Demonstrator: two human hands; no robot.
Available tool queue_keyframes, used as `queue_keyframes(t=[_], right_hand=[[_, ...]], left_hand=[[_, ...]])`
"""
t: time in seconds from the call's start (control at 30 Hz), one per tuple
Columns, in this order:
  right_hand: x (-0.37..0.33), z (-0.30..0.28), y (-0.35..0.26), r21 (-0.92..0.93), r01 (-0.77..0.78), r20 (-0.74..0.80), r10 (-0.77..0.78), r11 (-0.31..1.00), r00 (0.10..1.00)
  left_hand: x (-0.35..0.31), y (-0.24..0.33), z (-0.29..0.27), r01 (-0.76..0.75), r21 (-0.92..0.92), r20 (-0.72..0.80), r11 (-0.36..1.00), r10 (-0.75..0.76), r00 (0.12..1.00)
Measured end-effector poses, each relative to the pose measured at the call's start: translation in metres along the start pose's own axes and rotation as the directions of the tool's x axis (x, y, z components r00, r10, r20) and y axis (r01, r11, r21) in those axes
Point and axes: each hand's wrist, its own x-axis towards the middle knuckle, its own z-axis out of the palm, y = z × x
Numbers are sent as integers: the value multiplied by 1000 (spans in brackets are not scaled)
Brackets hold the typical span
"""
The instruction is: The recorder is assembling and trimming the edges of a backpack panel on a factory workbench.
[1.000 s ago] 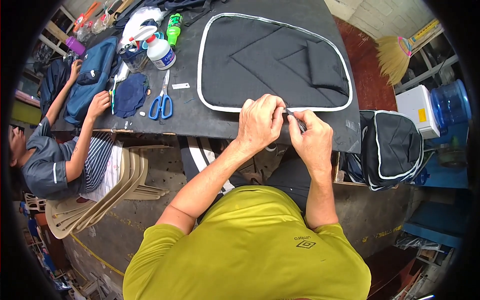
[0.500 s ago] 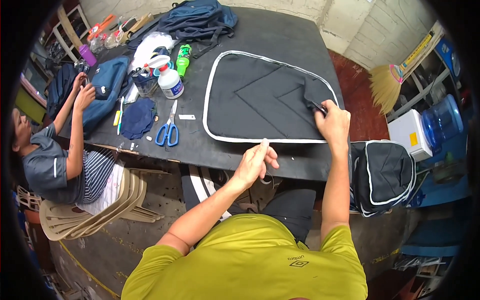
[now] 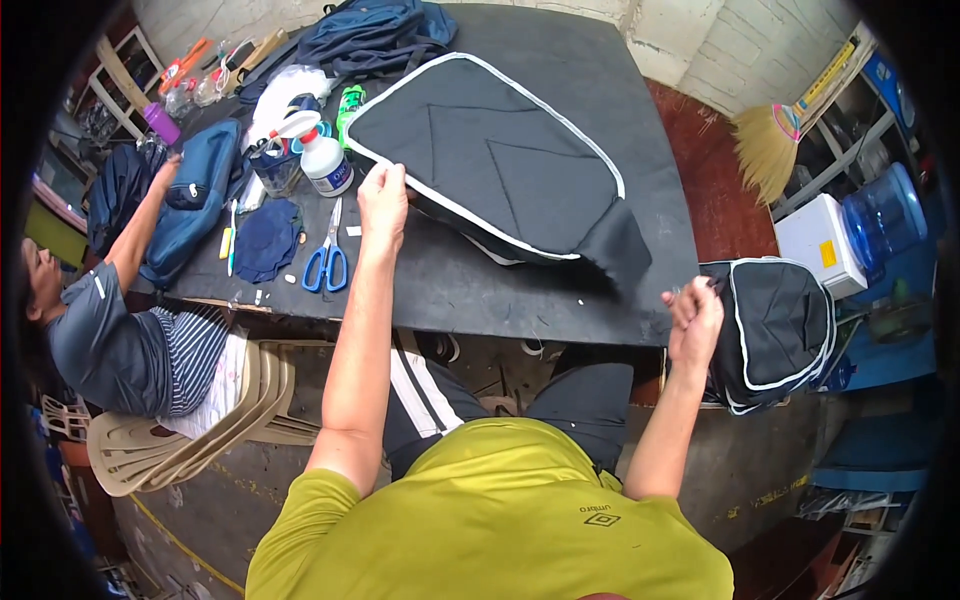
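A black bag panel (image 3: 500,160) edged with white piping lies across the dark table (image 3: 470,290). My left hand (image 3: 383,205) grips the panel's near-left edge, pinching the piping. My right hand (image 3: 693,315) hovers at the table's right front corner with its fingers curled shut. It is right beside a finished black backpack (image 3: 785,335) with white trim that stands off the table's right side. Whether anything small sits in that fist does not show. The panel's right corner (image 3: 620,250) droops toward the table edge.
Blue scissors (image 3: 325,265), a white bottle (image 3: 325,165), a green bottle (image 3: 350,100) and a round blue cloth piece (image 3: 268,240) lie left of the panel. A seated person (image 3: 110,330) at the left handles a blue bag (image 3: 195,200). A broom (image 3: 770,150) and a water jug (image 3: 885,215) stand at the right.
My left hand went from the table's front edge up to the panel's left edge and gripped it. My right hand left the panel's right corner and dropped beside the backpack. The panel shifted.
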Motion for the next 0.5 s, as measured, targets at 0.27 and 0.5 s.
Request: queue_keyframes(t=[0.27, 0.5], right_hand=[[99, 46, 9, -539, 319, 171, -270, 780, 948], [201, 171, 28, -811, 379, 345, -158, 446, 925]], left_hand=[[-87, 25, 37, 88, -24, 121, 996, -84, 989], [-137, 15, 60, 87, -106, 188, 991, -66, 980]])
